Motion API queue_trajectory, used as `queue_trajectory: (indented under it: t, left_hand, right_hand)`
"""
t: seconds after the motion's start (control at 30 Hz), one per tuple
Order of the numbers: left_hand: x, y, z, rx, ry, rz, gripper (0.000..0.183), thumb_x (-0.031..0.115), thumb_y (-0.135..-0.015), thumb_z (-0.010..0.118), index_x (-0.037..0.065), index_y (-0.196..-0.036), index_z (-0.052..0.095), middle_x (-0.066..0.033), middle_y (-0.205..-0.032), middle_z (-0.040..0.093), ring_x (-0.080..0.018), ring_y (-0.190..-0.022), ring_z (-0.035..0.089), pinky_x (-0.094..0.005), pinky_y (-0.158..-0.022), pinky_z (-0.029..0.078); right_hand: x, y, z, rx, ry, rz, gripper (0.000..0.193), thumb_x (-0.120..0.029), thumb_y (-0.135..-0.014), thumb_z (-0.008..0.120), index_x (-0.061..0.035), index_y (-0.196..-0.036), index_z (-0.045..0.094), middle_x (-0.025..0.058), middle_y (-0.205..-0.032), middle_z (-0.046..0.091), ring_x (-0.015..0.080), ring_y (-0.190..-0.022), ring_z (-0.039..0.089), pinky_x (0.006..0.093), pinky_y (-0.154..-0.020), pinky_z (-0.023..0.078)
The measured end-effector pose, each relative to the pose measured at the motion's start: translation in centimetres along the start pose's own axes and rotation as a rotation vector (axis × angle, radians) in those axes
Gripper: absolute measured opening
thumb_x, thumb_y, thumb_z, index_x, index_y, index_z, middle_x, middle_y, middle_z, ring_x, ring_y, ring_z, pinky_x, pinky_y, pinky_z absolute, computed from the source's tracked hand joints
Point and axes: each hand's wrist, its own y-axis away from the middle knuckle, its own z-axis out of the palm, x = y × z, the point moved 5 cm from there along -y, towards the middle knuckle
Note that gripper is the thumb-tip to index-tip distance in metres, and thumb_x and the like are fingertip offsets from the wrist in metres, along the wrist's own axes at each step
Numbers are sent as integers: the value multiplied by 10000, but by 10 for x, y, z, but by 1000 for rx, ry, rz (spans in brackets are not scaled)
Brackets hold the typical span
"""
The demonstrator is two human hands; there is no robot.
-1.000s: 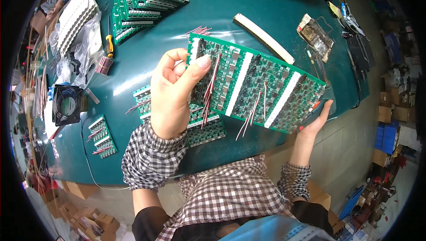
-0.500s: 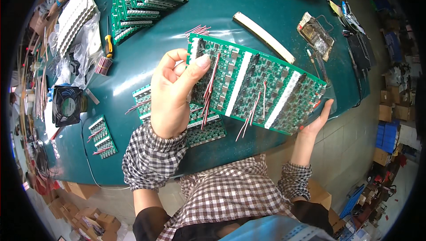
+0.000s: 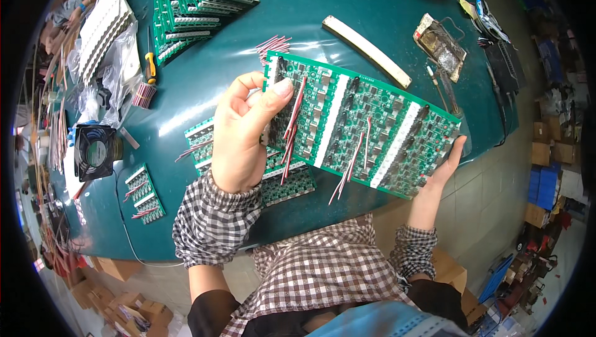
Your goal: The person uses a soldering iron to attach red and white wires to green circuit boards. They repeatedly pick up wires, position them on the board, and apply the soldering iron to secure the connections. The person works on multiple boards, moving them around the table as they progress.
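Observation:
A large green circuit board (image 3: 366,132) with white connector strips is held up, tilted, above the table's front edge. My left hand (image 3: 245,123) pinches its left end, thumb on the face and fingers behind. At the right end my right hand (image 3: 444,169) supports the edge, most of its fingers hidden behind the board. Red, white and black wires (image 3: 293,132) hang from the board's face. Under my left hand and partly covered by it, another circuit board (image 3: 288,185) lies on the table. A small bundle of short red wires (image 3: 273,45) rests just beyond the held board.
Stacks of circuit boards (image 3: 202,8) stand at the back left. A black fan (image 3: 96,151), a yellow screwdriver (image 3: 150,67) and a small board (image 3: 146,194) are at left. A long white bar (image 3: 366,50), a soldering-tip tray (image 3: 439,46) and a soldering iron (image 3: 496,92) lie at right.
The held board has dipped slightly and its right end tilts a little differently. Both hands keep their hold on it.

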Motion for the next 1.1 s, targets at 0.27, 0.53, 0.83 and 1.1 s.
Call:
queue_trajectory:
  t: [0.27, 0.53, 0.83, 1.1]
  left_hand:
    - [-2, 0, 0, -3, -2, -23, 229, 64, -830, 660, 16, -1002, 517, -73, -936, 645, -107, -837, 620, -239, -762, 495]
    - [-4, 0, 0, 3, 3, -56, 224, 66, -832, 657, 19, -1001, 518, -74, -937, 644, -109, -833, 622, -242, -752, 504]
    - [-3, 0, 2, -12, 15, -52, 224, 62, -833, 653, 20, -1005, 516, -80, -940, 645, -118, -825, 630, -246, -735, 516]
    - [-4, 0, 2, -21, 1, -52, 241, 77, -831, 661, 17, -1014, 515, -77, -940, 644, -113, -823, 627, -243, -732, 512]
  right_hand:
    - [-1, -4, -7, -10, -96, -80, 469, -386, -942, 493, 11, -1187, 444, 90, -982, 540, 100, -780, 513, 201, -693, 463]
    - [0, -6, -11, -26, -109, -97, 481, -364, -939, 511, 15, -1223, 422, 108, -1000, 538, 115, -810, 494, 223, -743, 438]
    - [-5, 0, -6, -25, -34, -116, 477, -383, -938, 507, -2, -1215, 431, 75, -1000, 542, 100, -812, 496, 232, -729, 456]
    - [-3, 1, -2, 28, -90, -73, 481, -384, -936, 510, 1, -1213, 430, 72, -992, 540, 99, -813, 501, 244, -690, 471]
